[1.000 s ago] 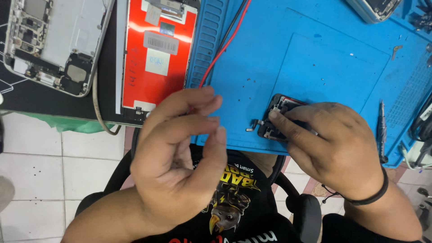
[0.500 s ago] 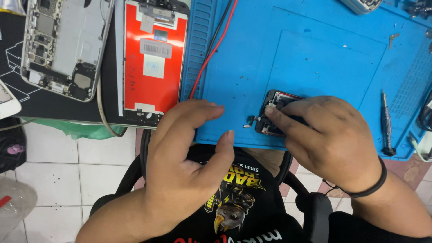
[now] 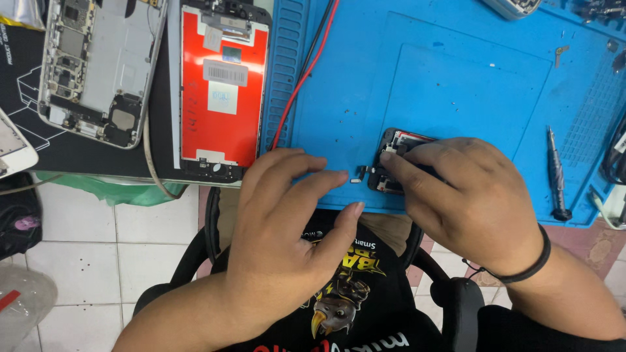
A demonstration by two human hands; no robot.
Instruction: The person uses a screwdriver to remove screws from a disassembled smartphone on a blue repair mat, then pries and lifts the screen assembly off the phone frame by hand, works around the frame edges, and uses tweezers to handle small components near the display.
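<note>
Fingers of the right hand [image 3: 473, 199] lie over a small dark phone part [image 3: 393, 161] at the near edge of the blue repair mat [image 3: 456, 85], the index fingertip pressing on its upper left corner while the rest of the hand covers its right side; whether the thumb pinches it from below cannot be told. A tiny flex tab sticks out of the part's left side onto the mat. The left hand [image 3: 287, 228] hovers just beside it with fingers loosely spread and curved, holding nothing, its fingertips near the mat's front edge. A black band circles the right wrist. As for holders — the mat itself has ribbed grooves down its left strip and a grid of small compartments [image 3: 596, 111] at the right; what sits in those cells is too small to make out. A slim screwdriver [image 3: 556, 173] lies on the mat to the right of the hands, well apart from the part. Red and black wires [image 3: 306, 72] run across the mat's left portion. Further left, on a dark pad, rest a display assembly with a red back [image 3: 223, 91] and an opened phone housing [image 3: 98, 65] showing its boards inside — the two side by side.
</note>
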